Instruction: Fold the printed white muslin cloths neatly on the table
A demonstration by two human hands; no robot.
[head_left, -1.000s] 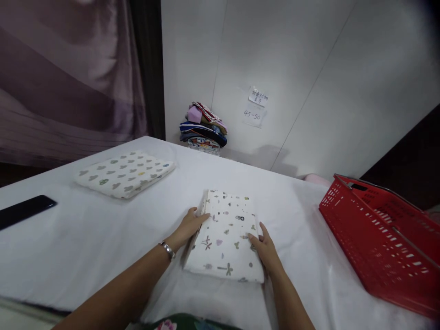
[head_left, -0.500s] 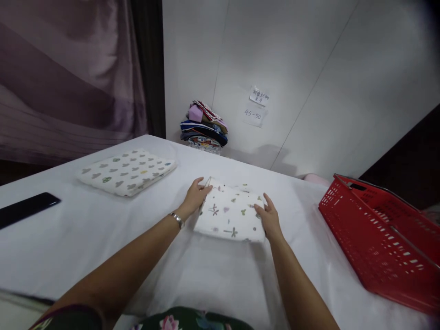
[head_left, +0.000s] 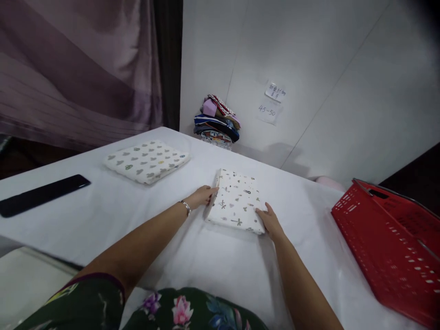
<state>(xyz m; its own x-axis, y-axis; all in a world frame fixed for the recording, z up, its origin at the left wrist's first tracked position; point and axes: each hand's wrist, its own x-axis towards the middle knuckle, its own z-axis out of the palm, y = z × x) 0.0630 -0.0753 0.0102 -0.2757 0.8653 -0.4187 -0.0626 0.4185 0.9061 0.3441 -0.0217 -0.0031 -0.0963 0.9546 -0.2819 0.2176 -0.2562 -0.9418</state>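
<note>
A folded white cloth with small plant prints [head_left: 236, 201] lies flat in the middle of the white table [head_left: 103, 215]. My left hand [head_left: 202, 196] rests against its left edge, fingers curled along the fold. My right hand [head_left: 271, 221] touches its near right corner with fingers closed on the edge. Both arms reach forward over the table.
A second folded cloth with cloud prints [head_left: 147, 160] lies at the far left. A black phone [head_left: 41, 195] sits near the left edge. A red plastic basket [head_left: 395, 256] stands at the right. A pile of coloured fabrics [head_left: 218, 121] leans against the wall under paper notes [head_left: 271, 103].
The folded cloth was slid away from me across the table and set down farther out; both hands stayed on its sides. The camera view shifted left.
</note>
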